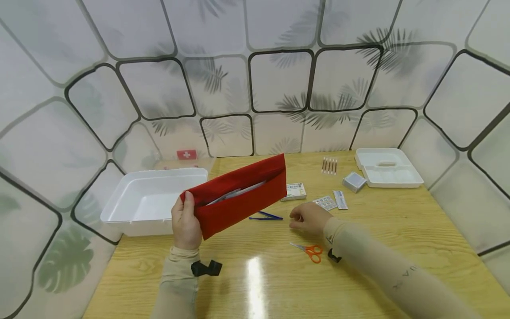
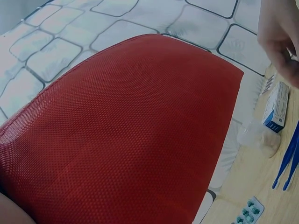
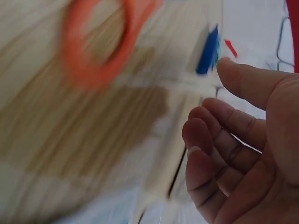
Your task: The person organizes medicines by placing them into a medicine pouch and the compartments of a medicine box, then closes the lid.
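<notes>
My left hand (image 1: 186, 227) grips the near left end of a red fabric pouch (image 1: 241, 209), held tilted above the table. The pouch's long opening faces up and pale contents show inside. In the left wrist view the pouch (image 2: 121, 126) fills most of the picture. My right hand (image 1: 311, 217) hovers low over the table, fingers loosely bent, with nothing in it; its fingers (image 3: 201, 163) and thumb stand apart in the right wrist view. Just left of it are blue tweezers (image 1: 268, 217). Orange-handled scissors (image 1: 312, 251) lie nearer me, and a blister pack (image 1: 326, 203) lies beyond.
A white open bin (image 1: 155, 226) stands at the left. Behind the pouch is a small medicine box (image 1: 295, 191). Further right are a white packet (image 1: 340, 199), a small clear case (image 1: 354, 181), several cotton swabs (image 1: 329, 165) and a white compartment tray (image 1: 394, 182).
</notes>
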The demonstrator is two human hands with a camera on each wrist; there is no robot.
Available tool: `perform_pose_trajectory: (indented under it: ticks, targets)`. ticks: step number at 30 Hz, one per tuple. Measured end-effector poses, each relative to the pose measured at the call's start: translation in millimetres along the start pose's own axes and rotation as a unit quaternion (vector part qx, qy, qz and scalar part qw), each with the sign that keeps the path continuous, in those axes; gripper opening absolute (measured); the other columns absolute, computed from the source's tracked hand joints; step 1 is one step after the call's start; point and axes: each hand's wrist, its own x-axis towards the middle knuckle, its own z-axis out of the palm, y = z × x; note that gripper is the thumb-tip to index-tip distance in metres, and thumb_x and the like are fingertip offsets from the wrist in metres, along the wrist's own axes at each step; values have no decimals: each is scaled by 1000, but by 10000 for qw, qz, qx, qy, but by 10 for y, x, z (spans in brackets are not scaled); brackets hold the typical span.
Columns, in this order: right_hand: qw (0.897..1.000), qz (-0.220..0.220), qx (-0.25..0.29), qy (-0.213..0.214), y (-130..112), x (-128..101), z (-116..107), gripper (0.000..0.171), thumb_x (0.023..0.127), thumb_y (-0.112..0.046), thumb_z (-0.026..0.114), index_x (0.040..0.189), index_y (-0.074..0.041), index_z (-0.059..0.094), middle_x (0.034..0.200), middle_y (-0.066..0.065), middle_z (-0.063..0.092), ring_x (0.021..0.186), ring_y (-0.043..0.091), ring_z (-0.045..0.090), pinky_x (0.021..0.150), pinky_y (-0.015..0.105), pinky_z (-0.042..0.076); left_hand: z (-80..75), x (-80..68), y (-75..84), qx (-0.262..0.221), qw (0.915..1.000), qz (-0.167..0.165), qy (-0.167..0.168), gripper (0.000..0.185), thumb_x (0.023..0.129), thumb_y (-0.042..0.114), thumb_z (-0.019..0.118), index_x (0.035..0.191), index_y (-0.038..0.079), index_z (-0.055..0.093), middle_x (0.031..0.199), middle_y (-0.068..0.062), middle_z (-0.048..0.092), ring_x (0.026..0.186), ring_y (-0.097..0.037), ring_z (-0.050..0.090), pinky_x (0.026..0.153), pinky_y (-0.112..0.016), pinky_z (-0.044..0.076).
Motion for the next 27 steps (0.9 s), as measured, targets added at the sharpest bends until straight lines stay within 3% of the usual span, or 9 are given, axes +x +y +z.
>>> perform_pose_trajectory:
  ticks: [6, 12, 15, 18, 22, 27]
  targets:
    - [9990, 386, -224, -75, -226, 244, 132, 25, 83, -28, 74, 102, -11, 72, 88, -3, 67, 82, 13, 62, 76, 35, 52, -11, -15, -12, 83, 10000, -34, 27, 33, 102, 32, 45, 103, 5, 62, 95, -1, 67, 87, -21, 60, 78, -32, 48]
    - [9960, 539, -706, 30, -329, 350, 167, 7, 84, -25, 74, 85, -19, 70, 78, -10, 61, 71, 8, 56, 65, 31, 49, 10, -21, -17, -50, 9999, -117, 64, 31, 102, 32, 45, 103, 6, 62, 94, -2, 67, 86, -21, 61, 77, -31, 48]
    - [9956, 608, -707, 124, -330, 323, 127, 7, 86, -21, 71, 79, -21, 68, 78, -11, 60, 68, 7, 52, 61, 30, 47, 52, -21, -19, -238, 9996, -112, -44, 30, 102, 32, 46, 103, 7, 63, 94, -2, 67, 86, -20, 62, 77, -31, 49]
    - [9965, 640, -458, 269, -316, 241, 0, 9, 89, -18, 67, 79, -19, 67, 76, -9, 60, 66, 10, 52, 61, 31, 46, 90, -22, -21, -341, 9992, 5, -205, 30, 102, 30, 45, 102, 5, 63, 94, -2, 68, 86, -20, 63, 77, -31, 50]
    - [9954, 530, -37, 802, -233, 56, -270, 6, 91, -15, 65, 86, -12, 68, 78, -3, 65, 68, 12, 58, 66, 35, 50, 115, -19, -19, -300, 9988, 238, -320, 30, 103, 28, 45, 100, 5, 64, 93, -2, 69, 84, -20, 64, 76, -30, 51]
    - [9814, 764, 322, 1733, -9, -232, -638, 7, 93, -14, 64, 94, -10, 69, 83, 0, 66, 73, 15, 59, 66, 36, 50, 158, -4, -28, -270, 9978, 420, -447, 29, 103, 25, 44, 99, 5, 65, 91, 0, 70, 83, -17, 65, 75, -29, 51]
